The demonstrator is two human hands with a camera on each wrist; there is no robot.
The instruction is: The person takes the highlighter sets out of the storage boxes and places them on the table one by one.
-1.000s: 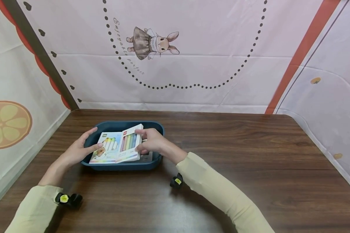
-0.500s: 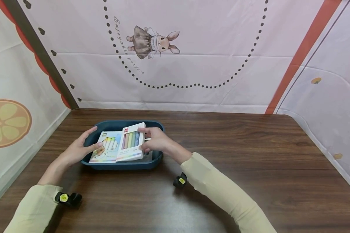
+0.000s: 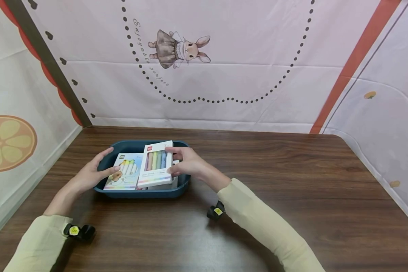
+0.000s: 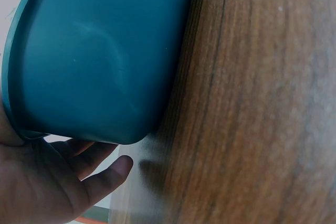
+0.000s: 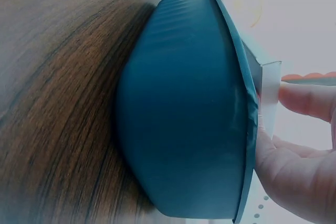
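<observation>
A dark blue plastic bin (image 3: 132, 194) stands on the table with thin white boxes in it. My left hand (image 3: 90, 175) holds its left end, thumb over the rim and fingers outside; the left wrist view shows these fingers (image 4: 107, 181) spread past the bin wall. Under the thumb lies a white box with a bear and pens printed on it (image 3: 124, 172). My right hand (image 3: 189, 163) pinches the right edge of a white box of coloured sticks (image 3: 153, 177), thumb at front, finger farther back. This box tilts above the bin, overlapping another pale box (image 3: 174, 183).
The brown wooden table (image 3: 275, 196) stretches to the right and in front of the bin. Patterned white cloth (image 3: 241, 45) hangs behind and along both sides. Black wrist cameras are strapped at the left sleeve (image 3: 37, 241) and right sleeve (image 3: 265, 219).
My right hand has moved slightly right and lifted the box of coloured sticks, turning its face more toward the head view. More of the pale box beneath shows. The left hand stays put.
</observation>
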